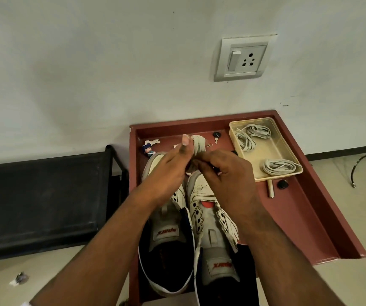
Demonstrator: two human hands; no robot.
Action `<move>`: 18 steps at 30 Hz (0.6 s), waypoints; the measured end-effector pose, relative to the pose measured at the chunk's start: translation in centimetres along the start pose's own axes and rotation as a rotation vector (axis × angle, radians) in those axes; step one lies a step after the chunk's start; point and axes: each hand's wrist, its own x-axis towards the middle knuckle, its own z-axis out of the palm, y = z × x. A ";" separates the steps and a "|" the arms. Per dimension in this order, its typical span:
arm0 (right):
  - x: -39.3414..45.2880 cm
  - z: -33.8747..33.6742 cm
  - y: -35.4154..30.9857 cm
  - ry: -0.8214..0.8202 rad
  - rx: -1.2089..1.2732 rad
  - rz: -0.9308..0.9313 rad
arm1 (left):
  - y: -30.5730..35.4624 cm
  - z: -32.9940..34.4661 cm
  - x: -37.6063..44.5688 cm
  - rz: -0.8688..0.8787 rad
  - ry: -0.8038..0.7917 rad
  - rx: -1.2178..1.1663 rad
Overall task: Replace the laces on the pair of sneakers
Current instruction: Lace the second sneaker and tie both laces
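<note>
Now the coiled lace [198,144] sits between both hands, above the toes of the unlaced sneakers [202,208]. Left hand [168,171] and right hand [224,171] pinch it; keep loops snug while winding. Spare laces wait in the tray [274,149] beyond the right hand.

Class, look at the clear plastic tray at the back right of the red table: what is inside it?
The tray holds three bundles of pale laces, two at the far end and one at the near end. Nothing covers them; the rest of its floor is bare.
</note>
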 end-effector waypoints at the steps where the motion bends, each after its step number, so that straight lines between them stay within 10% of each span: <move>1: 0.0 0.0 -0.1 0.026 0.037 0.038 | 0.2 0.2 0.0 -0.001 -0.040 -0.050; 9: 0.2 -0.1 -0.8 0.260 0.480 0.538 | 1.4 2.8 -0.5 0.017 -0.043 -0.523; 18: -0.2 0.7 -1.1 0.196 0.268 0.359 | 0.7 3.5 -0.3 0.016 0.247 -0.639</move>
